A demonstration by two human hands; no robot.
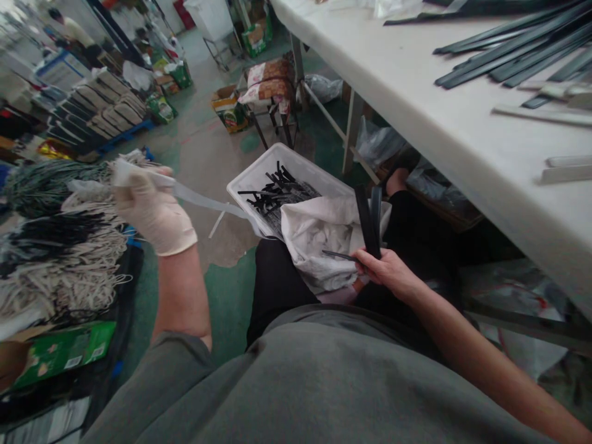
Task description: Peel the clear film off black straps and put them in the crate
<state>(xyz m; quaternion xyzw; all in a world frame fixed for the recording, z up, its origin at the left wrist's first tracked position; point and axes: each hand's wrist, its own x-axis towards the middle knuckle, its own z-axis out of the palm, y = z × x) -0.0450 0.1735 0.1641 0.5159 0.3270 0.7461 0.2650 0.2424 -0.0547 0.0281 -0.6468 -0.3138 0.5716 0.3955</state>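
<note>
My left hand (152, 209), in a white glove, is raised at the left and closed on a thin translucent white strip (208, 202) that trails rightward toward the bin. My right hand (386, 268) is bare, low over my lap, and grips two upright black flat strips (370, 219). Beside it lies a white woven bag (319, 237) on my knees. Behind the bag stands a white plastic bin (259, 169) holding several short black strip offcuts (277, 191).
A white table (439, 123) runs along the right, carrying several long dark strips (513, 49) and pale strips (541, 114). Bundles of cord (60, 246) pile up at the left. A stool with a cushion (271, 86), boxes and another person lie farther back.
</note>
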